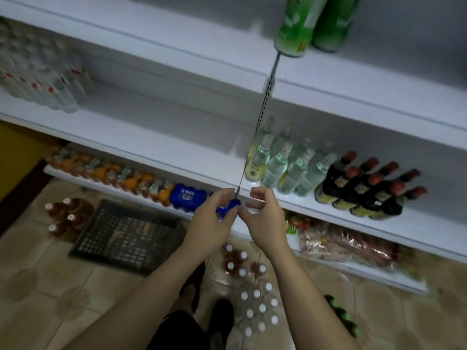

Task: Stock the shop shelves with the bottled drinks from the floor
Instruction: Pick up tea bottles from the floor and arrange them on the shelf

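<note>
The bottled drinks stand on the tiled floor by my feet: white-capped clear bottles, with brown bottles just behind them. Above them I see my left hand and right hand at the shelf edge, fingers loosely curled, tips almost meeting, gripping nothing that I can see. Left of the slotted upright the board is bare. A black crate stands on the left; what is in it I cannot tell.
</note>
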A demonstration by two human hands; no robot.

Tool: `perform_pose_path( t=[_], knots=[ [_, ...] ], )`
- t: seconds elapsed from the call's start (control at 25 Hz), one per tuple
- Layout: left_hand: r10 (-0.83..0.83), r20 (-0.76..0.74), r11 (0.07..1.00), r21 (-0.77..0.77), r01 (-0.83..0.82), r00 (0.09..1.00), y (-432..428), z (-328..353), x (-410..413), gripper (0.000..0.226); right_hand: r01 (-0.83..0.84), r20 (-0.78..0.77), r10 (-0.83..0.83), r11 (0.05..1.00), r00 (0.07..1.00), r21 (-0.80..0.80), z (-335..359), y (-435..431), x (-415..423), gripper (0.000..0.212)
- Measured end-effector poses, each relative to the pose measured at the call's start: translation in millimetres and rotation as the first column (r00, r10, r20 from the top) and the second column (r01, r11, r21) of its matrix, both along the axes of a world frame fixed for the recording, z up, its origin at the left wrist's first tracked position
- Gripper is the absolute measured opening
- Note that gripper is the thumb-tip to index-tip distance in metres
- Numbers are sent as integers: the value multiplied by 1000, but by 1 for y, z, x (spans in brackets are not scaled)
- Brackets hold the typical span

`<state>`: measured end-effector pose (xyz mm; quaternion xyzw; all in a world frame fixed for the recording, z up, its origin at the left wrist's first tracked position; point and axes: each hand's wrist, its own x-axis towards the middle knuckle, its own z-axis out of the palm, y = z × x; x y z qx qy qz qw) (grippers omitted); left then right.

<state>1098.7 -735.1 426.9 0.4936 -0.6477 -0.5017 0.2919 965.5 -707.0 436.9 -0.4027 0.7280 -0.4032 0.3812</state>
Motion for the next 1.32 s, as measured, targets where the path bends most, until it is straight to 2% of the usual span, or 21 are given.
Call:
perform_pose_path(
  t=[0.12,0.4,0.64,0.88,1.0,1.32],
  knots=[
    [-1,71,999,43,-2,997,5,-26,7,41,-6,-4,6,999,1000,39,-34,12,3,42],
    [-70,303,981,196,10,950,6,-120,36,42,-49,16,46,951,999,304,-152,19,34,51],
    [-217,315,942,314,115,924,-8,-230,48,43,-41,-24,59,883,998,468,-256,27,54,35],
    [-268,296,890,442,117,917,-26,-353,45,54,-13,-143,116,817,983,577,-388,0,41,58],
    [-255,306,882,462,91,917,-35,-409,42,56,-4,-187,161,770,969,638,-447,-13,29,56],
    [-239,306,862,504,56,922,-37,-534,32,56,-29,-280,294,735,914,677,-583,-32,-4,63]
  ],
)
